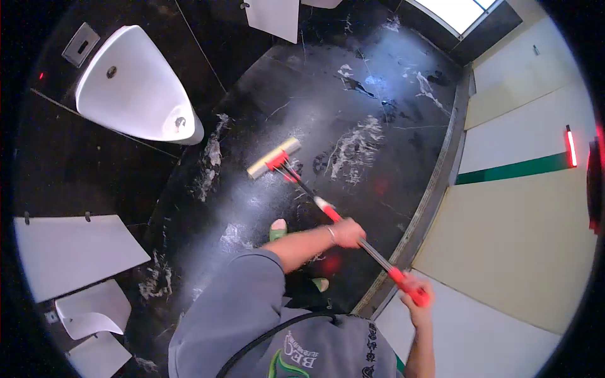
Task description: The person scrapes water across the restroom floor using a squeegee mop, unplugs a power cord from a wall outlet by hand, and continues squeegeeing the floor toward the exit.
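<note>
A sponge mop [307, 191] runs diagonally across the floor, its pale yellow sponge head [275, 158] down on the dark tiles. My left hand [348, 233] is wrapped round the middle of the pole, below the red sleeve. Higher up the pole, my right hand [417, 295] grips the red end handle, close to the pale partition side. Both hands are closed. Part of a green slipper [278, 230] shows beside my left forearm, and another slipper [321, 285] is partly visible under me.
A white urinal [135, 88] hangs on the dark wall at upper left. White dividers [79, 255] and another urinal [94, 309] stand out from the wall at lower left. Pale cubicle panels [504, 239] line the right behind a low ledge [435, 183]. The black floor [302, 94] looks shiny in places.
</note>
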{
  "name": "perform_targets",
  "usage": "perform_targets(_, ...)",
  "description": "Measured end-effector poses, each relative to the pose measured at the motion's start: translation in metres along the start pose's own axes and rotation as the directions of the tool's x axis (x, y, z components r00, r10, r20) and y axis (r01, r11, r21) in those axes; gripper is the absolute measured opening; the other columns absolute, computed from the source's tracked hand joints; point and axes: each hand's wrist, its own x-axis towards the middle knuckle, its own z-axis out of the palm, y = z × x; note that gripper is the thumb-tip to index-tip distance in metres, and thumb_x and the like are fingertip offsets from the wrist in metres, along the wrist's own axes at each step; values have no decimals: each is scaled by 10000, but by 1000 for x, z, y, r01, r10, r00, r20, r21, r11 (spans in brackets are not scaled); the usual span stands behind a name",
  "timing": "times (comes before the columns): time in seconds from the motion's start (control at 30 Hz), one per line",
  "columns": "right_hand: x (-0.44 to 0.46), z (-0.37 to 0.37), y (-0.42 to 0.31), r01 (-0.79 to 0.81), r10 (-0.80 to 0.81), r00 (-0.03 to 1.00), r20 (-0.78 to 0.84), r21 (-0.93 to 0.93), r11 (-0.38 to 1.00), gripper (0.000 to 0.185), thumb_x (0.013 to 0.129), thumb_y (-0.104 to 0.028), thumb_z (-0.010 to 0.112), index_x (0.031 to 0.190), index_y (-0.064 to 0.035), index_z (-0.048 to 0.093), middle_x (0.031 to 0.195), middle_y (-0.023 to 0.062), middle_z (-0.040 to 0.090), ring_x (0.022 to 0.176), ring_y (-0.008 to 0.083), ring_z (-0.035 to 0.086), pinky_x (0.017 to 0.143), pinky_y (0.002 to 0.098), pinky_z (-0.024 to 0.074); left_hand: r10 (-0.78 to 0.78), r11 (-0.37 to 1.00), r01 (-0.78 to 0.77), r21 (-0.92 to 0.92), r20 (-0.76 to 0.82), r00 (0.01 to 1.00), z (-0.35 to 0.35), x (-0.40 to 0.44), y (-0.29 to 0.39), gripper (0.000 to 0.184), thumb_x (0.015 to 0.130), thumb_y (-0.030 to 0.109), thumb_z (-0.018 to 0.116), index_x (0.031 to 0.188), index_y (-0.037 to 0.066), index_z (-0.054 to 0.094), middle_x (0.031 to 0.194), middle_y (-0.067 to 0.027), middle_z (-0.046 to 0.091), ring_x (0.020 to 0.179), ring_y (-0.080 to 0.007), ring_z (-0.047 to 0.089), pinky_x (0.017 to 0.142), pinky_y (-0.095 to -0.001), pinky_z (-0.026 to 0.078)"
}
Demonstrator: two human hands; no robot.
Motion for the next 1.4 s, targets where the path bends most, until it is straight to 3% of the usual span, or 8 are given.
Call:
perform_targets(0.2,-166,-149,-43,-81,75,983,-169,-28,996,331,677,-58,767,855,-71,488,914,89,578,1094,296,536,966,499,432,453,807,-448,-386,-84,888,166,80,186,310,709,310,746,952,136,663,794,-106,673,765,-305,650,662,-420,497)
perform_targets(0.27,-219,-182,-55,-175,162,954,-251,-31,984,351,666,-77,785,854,-70,489,914,88,578,1089,289,537,965,489,434,428,785,-286,-549,147,892,187,92,248,383,716,322,738,987,68,648,757,-113,663,744,-304,642,676,-405,502)
perform_targets(0.57,-263,-232,-105,-256,192,943,-272,-224,940,353,624,-72,831,790,-38,522,843,107,635,969,290,616,927,446,457,576,541,-338,-770,46,816,313,117,394,263,705,272,744,792,55,621,650,-94,613,608,-245,584,590,-396,444)
perform_targets(0.63,-246,-231,-106,-302,305,952,-33,-289,908,319,628,-51,822,771,-29,538,847,109,648,958,288,633,891,429,479,519,536,-247,-808,85,850,326,108,388,234,723,244,744,778,56,616,632,-72,597,597,-197,560,582,-380,436)
perform_targets(0.77,-182,-213,-90,-61,137,965,224,-315,947,264,633,-11,779,741,-31,539,808,115,659,891,317,663,828,414,505,471,632,-236,-738,124,873,281,116,359,184,775,196,706,775,54,590,596,-59,539,577,-166,507,564,-363,417)
perform_targets(0.93,-109,-182,-114,213,-199,977,-77,265,941,280,614,34,704,635,-67,443,633,121,595,598,226,606,656,410,511,444,715,-294,-634,88,892,152,116,322,190,781,199,693,771,50,576,630,-94,575,597,-241,546,570,-399,419)
perform_targets(1.1,-29,-181,-167,590,-643,762,76,328,738,264,622,54,652,634,-78,424,428,72,481,301,171,423,352,314,420,366,856,-322,-405,34,930,18,114,292,159,752,183,653,880,109,595,799,-145,638,803,-352,622,632,-471,464)
perform_targets(1.4,123,-138,-117,522,-427,852,-302,445,728,274,694,19,627,784,-124,411,605,24,482,551,197,521,742,439,459,-69,985,24,-169,-263,962,-123,144,127,161,723,99,628,881,130,631,748,-136,627,764,-351,620,629,-472,477)
